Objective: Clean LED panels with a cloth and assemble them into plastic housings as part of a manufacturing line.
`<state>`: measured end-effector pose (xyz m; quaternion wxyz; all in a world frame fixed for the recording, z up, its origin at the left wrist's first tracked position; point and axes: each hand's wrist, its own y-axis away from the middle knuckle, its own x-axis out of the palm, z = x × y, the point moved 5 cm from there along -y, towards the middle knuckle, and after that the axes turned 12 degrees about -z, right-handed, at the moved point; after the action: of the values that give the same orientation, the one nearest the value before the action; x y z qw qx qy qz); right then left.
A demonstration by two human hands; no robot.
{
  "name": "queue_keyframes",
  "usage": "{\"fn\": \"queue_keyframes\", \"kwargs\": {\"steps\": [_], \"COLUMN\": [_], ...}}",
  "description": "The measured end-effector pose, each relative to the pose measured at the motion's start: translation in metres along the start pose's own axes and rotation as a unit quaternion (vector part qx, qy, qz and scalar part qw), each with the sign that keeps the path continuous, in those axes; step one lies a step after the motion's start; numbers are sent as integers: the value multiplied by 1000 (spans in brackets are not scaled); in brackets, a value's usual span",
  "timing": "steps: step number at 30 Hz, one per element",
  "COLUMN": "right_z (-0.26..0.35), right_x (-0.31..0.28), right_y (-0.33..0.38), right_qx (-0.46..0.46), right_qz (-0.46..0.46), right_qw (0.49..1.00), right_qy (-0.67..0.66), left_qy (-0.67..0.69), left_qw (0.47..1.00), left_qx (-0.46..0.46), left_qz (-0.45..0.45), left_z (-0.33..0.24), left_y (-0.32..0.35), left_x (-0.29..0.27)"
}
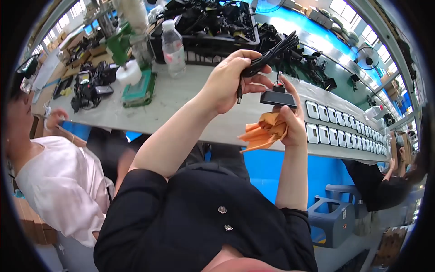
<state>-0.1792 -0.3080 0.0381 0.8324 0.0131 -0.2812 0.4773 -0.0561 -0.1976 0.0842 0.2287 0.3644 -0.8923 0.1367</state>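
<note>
My left hand (231, 79) is closed round a bundled black cable (274, 52), with a barrel plug (239, 95) hanging below the fingers. In my right hand (294, 124) is a black power adapter (277, 99), its narrow end facing me, gripped between thumb and fingers. An orange cloth (267, 131) is bunched in the same palm, its loose end drooping to the left. Both hands are raised above the near edge of the workbench, close together. Whether the cable joins the adapter is hidden behind the fingers.
A black crate (204, 47) heaped with cables stands at the back, beside a clear plastic bottle (173, 50). Left are a green bench press (120, 47) and a teal box (138, 88). Rows of white-and-black units (333, 133) line the bench's right. A co-worker (59, 177) sits left; grey stool (333, 222) right.
</note>
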Motion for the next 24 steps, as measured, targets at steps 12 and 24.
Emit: {"fn": "queue_keyframes", "kwargs": {"steps": [12,24], "right_z": [-65,-45], "right_x": [44,28], "right_y": [28,54], "right_qx": [331,268], "right_qz": [-104,-32], "right_qw": [938,963], "right_qy": [-7,-3], "left_qy": [-508,-386], "left_qw": [759,853], "left_qx": [353,280], "left_qz": [203,214], "left_z": [16,25], "left_y": [50,45], "left_x": [-54,-52]}}
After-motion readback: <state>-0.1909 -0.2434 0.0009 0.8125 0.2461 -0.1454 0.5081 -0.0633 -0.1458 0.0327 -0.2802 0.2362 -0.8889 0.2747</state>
